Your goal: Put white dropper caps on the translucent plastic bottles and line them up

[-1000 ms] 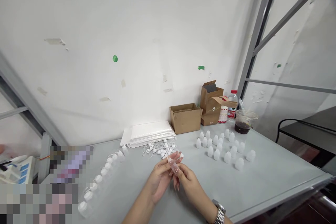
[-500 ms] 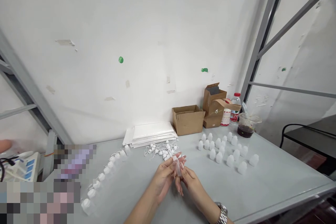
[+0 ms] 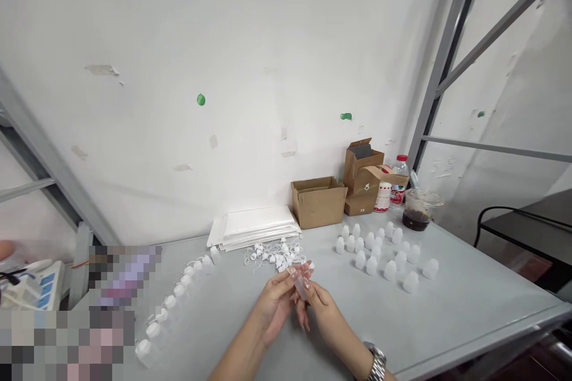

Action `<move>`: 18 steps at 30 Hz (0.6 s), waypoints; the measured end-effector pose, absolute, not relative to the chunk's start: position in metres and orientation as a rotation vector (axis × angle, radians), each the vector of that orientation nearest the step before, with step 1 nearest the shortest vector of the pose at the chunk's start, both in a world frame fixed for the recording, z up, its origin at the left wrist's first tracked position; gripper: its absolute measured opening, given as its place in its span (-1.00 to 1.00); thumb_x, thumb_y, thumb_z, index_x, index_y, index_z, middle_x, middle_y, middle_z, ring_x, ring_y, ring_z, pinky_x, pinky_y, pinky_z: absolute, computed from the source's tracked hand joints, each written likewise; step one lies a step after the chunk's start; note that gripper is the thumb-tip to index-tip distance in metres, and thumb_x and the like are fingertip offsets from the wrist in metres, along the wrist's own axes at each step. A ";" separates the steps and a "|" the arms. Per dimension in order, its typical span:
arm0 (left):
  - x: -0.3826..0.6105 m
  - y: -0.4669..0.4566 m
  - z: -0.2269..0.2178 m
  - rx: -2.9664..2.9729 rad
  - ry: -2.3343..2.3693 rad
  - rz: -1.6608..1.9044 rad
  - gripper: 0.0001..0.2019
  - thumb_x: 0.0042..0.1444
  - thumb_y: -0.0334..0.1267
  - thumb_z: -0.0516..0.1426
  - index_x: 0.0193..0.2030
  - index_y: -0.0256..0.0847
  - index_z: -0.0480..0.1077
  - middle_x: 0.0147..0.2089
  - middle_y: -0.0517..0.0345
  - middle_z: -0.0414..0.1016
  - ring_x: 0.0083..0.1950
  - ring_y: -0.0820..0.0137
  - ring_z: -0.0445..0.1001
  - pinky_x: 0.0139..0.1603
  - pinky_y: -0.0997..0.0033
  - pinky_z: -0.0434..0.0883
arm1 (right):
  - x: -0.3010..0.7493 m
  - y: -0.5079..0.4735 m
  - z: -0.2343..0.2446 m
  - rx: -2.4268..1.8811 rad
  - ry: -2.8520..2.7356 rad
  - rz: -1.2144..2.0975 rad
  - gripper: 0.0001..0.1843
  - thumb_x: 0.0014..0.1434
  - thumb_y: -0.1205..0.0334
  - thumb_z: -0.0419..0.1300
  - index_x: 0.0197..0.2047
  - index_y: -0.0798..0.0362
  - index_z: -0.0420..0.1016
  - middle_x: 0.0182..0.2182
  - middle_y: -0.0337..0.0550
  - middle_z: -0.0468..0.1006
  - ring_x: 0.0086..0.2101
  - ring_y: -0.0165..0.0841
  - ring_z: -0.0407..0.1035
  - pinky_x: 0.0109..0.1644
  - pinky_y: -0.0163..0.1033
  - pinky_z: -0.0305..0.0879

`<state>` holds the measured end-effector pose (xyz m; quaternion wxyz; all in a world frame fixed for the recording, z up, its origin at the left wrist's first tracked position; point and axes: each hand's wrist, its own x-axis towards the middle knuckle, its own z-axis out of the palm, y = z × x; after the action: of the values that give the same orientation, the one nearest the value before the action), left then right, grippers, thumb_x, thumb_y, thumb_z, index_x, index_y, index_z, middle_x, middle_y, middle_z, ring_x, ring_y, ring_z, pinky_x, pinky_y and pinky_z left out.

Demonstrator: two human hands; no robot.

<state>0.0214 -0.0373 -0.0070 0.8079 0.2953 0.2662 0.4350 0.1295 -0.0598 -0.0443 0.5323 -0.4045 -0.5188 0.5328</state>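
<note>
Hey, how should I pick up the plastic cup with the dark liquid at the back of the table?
Grip the clear cup around its round wall from the right. It stands upright holding liquid, so keep it level; frosted bottles crowd its near side, and a water bottle its left.

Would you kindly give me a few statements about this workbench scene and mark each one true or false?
1. The left hand and right hand together hold a small translucent plastic bottle. True.
2. A wristwatch is on the left wrist. False: it is on the right wrist.
3. Loose white caps lie just beyond the hands. True.
4. The cup of dark liquid stands beside the left hand. False: it stands far to the right, near the wall.
5. An open cardboard box stands by the wall. True.
</note>
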 end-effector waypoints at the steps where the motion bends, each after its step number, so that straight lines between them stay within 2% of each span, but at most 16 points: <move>1: 0.021 -0.038 -0.007 0.628 0.560 0.925 -0.85 -0.06 -0.36 0.19 -0.29 -0.30 0.48 0.06 -0.06 0.41 0.14 0.24 0.28 0.18 0.27 0.17 | 0.130 -0.060 -0.044 -0.967 -1.240 1.270 -0.45 0.07 -0.28 -0.12 -0.50 0.07 0.23 -0.79 -0.37 0.24 -0.75 -0.51 0.10 -0.64 -0.37 0.10; 12: 0.022 -0.040 -0.004 0.723 0.551 0.931 -0.74 -0.21 -0.50 0.25 -0.28 -0.27 0.49 0.07 -0.03 0.40 0.19 0.18 0.21 0.22 0.23 0.09 | 0.130 -0.064 -0.040 -0.946 -1.253 1.226 -0.54 0.13 -0.18 -0.09 -0.46 0.06 0.22 -0.76 -0.36 0.26 -0.72 -0.50 0.12 -0.60 -0.37 0.10; 18: 0.022 -0.040 -0.006 0.700 0.545 0.942 -0.67 -0.16 -0.37 0.26 -0.16 -0.25 0.46 -0.04 -0.06 0.49 0.16 0.20 0.26 0.22 0.21 0.07 | 0.129 -0.066 -0.036 -1.025 -1.296 1.161 -0.54 0.18 -0.14 -0.17 -0.50 0.04 0.19 -0.76 -0.38 0.21 -0.70 -0.48 0.11 -0.57 -0.36 0.12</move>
<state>0.0222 -0.0398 -0.0059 0.7979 0.3260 0.2537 0.4390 0.1295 -0.0658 -0.0363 0.5320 -0.4296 -0.5434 0.4869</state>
